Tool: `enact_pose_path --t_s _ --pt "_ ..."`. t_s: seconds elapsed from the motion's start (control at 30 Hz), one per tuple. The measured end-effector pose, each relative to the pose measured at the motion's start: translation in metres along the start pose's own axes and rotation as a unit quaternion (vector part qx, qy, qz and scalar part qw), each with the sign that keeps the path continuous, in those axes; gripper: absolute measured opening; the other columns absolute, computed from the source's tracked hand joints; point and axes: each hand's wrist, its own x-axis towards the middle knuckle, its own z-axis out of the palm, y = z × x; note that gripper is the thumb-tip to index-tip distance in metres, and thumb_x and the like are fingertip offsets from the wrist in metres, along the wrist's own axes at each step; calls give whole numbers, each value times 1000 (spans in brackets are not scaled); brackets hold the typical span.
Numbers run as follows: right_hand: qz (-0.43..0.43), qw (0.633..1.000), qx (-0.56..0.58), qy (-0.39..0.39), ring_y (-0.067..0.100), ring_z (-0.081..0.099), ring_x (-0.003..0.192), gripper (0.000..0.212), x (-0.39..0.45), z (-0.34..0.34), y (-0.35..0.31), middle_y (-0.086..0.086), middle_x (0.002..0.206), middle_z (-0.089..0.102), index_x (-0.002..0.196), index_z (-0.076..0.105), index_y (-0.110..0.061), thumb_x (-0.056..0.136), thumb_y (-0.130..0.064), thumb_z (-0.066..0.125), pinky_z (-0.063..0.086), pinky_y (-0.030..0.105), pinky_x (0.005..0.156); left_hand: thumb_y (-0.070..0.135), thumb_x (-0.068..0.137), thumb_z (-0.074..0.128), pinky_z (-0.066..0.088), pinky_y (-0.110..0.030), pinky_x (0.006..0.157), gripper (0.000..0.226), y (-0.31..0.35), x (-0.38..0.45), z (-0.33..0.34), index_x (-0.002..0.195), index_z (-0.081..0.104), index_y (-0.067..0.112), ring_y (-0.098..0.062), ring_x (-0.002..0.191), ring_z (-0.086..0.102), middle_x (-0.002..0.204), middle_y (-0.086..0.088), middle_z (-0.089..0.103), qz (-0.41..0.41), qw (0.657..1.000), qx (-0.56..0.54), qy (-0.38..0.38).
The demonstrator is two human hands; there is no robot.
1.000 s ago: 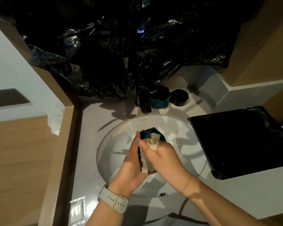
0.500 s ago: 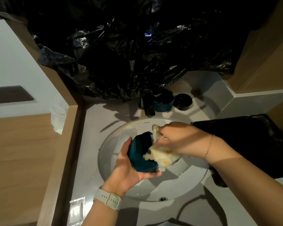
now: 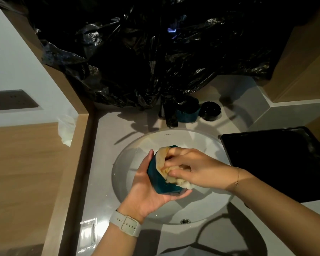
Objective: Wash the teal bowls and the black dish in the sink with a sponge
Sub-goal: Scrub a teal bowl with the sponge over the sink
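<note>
Over the white sink basin [image 3: 207, 209], my left hand [image 3: 148, 189] cups a teal bowl [image 3: 156, 177] tilted on its side, fingers curled under it. My right hand [image 3: 194, 168] grips a pale yellow sponge [image 3: 164, 163] and presses it into the bowl's opening. A second teal bowl [image 3: 187, 115] and a small black dish [image 3: 210, 110] stand on the counter behind the sink, right of the dark faucet [image 3: 169, 113].
A crumpled black plastic sheet [image 3: 146, 52] hangs over the wall behind the faucet. A large black tray [image 3: 277, 163] lies on the counter to the right. A wooden ledge [image 3: 76, 163] borders the counter on the left. The overflow hole [image 3: 185, 221] sits at the basin's near side.
My right hand came from in front of the bowl to its right side and keeps scrubbing inside it. The bowl has turned so its opening faces right.
</note>
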Motion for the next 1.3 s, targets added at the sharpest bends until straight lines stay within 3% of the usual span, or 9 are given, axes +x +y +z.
enact_pose_path --t_s 0.2,0.37,0.57,0.8,0.97,1.03,1.13,1.23,1.3 --pt "-44 968 -248 22 25 60 92 30 0 -3 4 10 104 65 111 68 -10 89 1 50 45 27 79 58 83 55 41 -59 99 58 3 0 9 102 78 8 -41 99 67 116 -20 69 35 995 36 88" --pt "40 969 -159 -184 22 56 96 30 -13 -20 -2 8 109 62 119 60 -13 91 -16 48 47 39 88 53 84 55 47 -56 89 54 7 -7 12 100 77 6 -42 99 62 107 -21 70 40 989 68 127" --pt "33 998 2 -52 25 57 91 19 -15 -6 -6 15 98 63 105 64 -2 94 -13 54 45 46 85 58 86 51 49 -54 86 60 1 -5 22 99 77 5 -40 93 67 109 -22 71 28 982 95 158" --pt "-10 942 -334 -42 26 58 94 33 -13 -1 7 4 109 59 115 58 -14 87 1 46 46 30 74 50 75 63 52 -56 87 50 3 -7 26 101 73 9 -40 97 61 100 -20 70 67 976 96 184" --pt "60 987 -72 -128 12 48 63 19 -20 -5 5 11 73 59 84 65 -7 94 -10 49 41 28 62 52 77 58 55 -45 70 48 -7 -10 24 96 74 11 -33 79 65 89 -15 70 63 974 115 186" --pt "83 992 65 -65 12 52 72 17 -23 1 1 17 82 64 92 68 -2 94 -9 53 46 33 70 55 83 54 53 -49 79 56 -7 -9 25 107 71 7 -35 85 65 99 -19 70 61 973 104 197" --pt "118 954 262 85 1 63 83 24 -17 19 -5 -2 88 71 96 71 -16 93 0 53 50 19 78 56 88 50 42 -61 100 63 -3 -8 31 117 68 2 -40 100 62 116 -27 66 78 973 87 198" --pt "80 982 28 169 12 63 86 25 -10 20 -4 5 92 68 95 70 -13 91 2 51 47 24 77 55 82 55 37 -61 107 59 0 -9 33 106 73 4 -41 103 60 112 -25 68 81 976 76 189" --pt "69 974 -196 83 24 59 92 32 -9 15 -5 11 102 63 110 64 -11 88 3 45 44 26 76 53 73 61 42 -60 103 56 2 -11 32 100 76 6 -42 100 62 107 -23 70 83 976 70 189"
